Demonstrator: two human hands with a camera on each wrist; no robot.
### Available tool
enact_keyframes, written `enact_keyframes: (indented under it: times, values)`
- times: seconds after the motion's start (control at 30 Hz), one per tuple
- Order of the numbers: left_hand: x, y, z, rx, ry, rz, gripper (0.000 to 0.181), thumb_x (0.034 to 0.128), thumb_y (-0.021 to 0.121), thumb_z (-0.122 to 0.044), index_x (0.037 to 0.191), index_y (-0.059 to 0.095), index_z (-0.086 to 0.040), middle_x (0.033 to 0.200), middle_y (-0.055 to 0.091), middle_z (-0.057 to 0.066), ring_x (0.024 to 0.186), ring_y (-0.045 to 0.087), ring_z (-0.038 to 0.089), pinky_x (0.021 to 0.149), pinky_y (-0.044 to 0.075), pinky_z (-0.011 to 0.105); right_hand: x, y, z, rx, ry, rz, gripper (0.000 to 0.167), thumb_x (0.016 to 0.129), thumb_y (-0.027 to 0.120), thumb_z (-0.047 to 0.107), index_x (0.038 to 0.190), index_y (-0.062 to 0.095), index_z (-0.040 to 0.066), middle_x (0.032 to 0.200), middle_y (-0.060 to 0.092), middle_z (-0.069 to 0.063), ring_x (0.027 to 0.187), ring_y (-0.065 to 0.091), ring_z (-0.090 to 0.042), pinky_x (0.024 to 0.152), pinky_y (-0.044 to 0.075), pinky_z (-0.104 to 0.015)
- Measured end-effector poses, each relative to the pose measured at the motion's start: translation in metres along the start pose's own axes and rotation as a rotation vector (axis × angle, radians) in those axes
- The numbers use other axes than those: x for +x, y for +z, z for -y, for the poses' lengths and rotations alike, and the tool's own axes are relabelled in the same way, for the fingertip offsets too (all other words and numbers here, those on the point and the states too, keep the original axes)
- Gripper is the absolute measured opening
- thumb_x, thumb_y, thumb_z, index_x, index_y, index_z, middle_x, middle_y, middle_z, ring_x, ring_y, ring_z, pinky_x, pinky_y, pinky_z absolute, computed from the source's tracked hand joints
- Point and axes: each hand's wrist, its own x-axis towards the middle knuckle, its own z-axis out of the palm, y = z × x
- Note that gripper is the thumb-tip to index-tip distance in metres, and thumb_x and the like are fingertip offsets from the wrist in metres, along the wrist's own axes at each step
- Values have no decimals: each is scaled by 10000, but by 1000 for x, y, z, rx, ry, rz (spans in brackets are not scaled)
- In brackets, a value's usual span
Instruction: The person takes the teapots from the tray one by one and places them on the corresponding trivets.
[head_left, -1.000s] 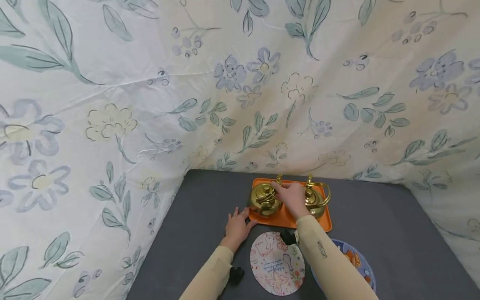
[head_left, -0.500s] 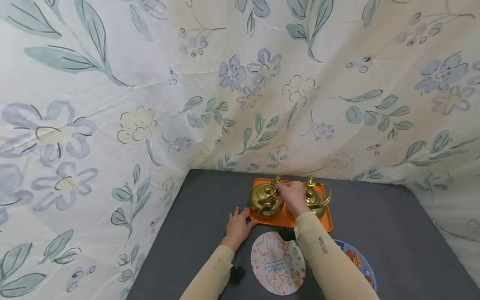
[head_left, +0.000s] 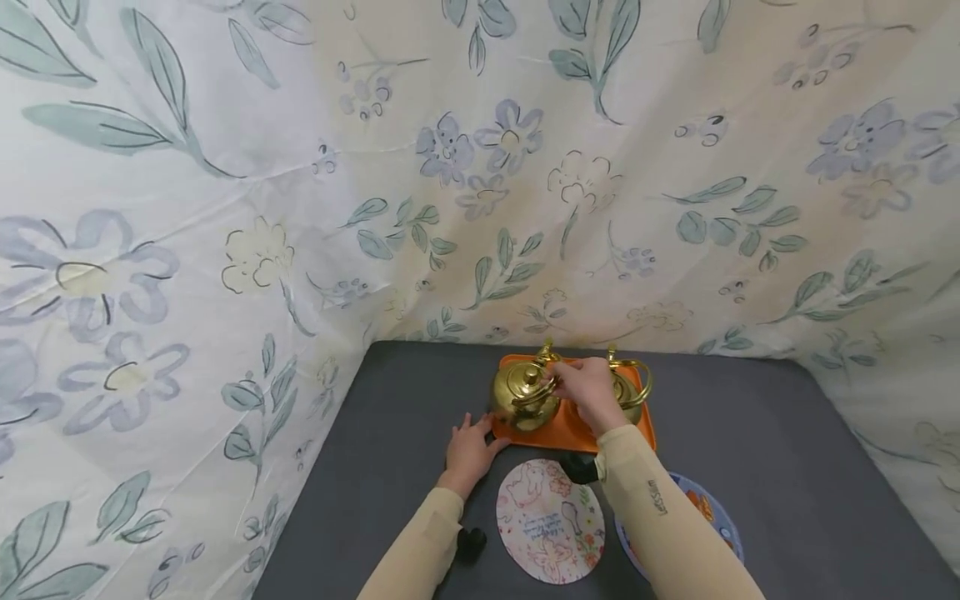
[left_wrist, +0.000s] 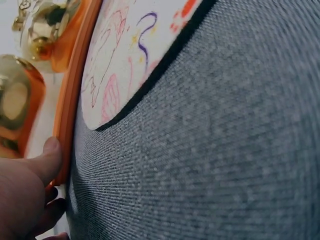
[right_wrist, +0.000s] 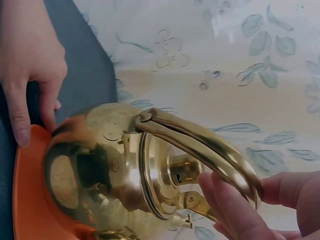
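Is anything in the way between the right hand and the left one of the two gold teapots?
Nothing visible. The right hand pinches the handle of that teapot, with nothing seen between fingers and metal. The second teapot is to the right, partly hidden by the hand, not between them.

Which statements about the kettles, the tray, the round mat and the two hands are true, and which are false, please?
1. The right hand holds the handle of the left kettle. True.
2. The tray is blue. False: the tray is orange.
3. The left hand touches the tray near a corner. True.
4. The pinkish round mat lies on the tray. False: the mat lies apart from it, on the dark tabletop.
5. The right kettle is silver. False: the right kettle is gold-coloured, like the left one.
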Motion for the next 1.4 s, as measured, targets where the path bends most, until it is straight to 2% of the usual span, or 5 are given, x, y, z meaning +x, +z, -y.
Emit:
enact_keyframes:
  times: [0.2, 0.43, 0.87, 1.13, 1.4]
  values:
    - [2, -2, 3, -17, 21, -12, 619, 901, 731, -426, 1436, 594, -148, 1438, 587, 139, 1446, 390, 436, 1166, 291, 662, -13, -9, 10, -22, 13, 12, 286, 988, 597, 157, 1072, 760, -61, 997, 768, -178, 769, 736, -147, 633, 593, -239]
    - [5, -5, 3, -2, 20, -15, 629, 906, 726, -430, 1443, 584, -134, 1435, 594, 114, 1437, 413, 419, 1162, 308, 652, -26, -18, 18, -42, -14, 34, 258, 971, 610, 135, 1030, 778, -51, 965, 775, -169, 712, 728, -163, 533, 532, -221]
    - [9, -3, 4, 12, 44, -18, 581, 916, 718, -429, 1420, 613, -160, 1419, 602, 128, 1418, 440, 424, 1143, 339, 651, -58, -38, 25, -29, -81, 89, 306, 1000, 561, 101, 1176, 696, -111, 1129, 713, -267, 918, 763, -234, 776, 631, -336]
    - [-3, 4, 4, 24, 36, -17, 578, 909, 738, -371, 1416, 612, -124, 1407, 617, 117, 1407, 454, 425, 1143, 346, 643, -85, -55, 13, -64, -65, 125, 274, 1015, 573, 136, 1126, 734, -55, 1031, 765, -153, 932, 760, -223, 818, 627, -379]
    - [2, 3, 8, 9, 22, -24, 643, 888, 753, -417, 1429, 595, -109, 1428, 599, 110, 1430, 429, 407, 1158, 318, 642, -100, -64, 2, -18, -67, 144, 320, 1026, 559, 98, 1254, 646, -108, 1062, 753, -190, 930, 761, -237, 807, 629, -362]
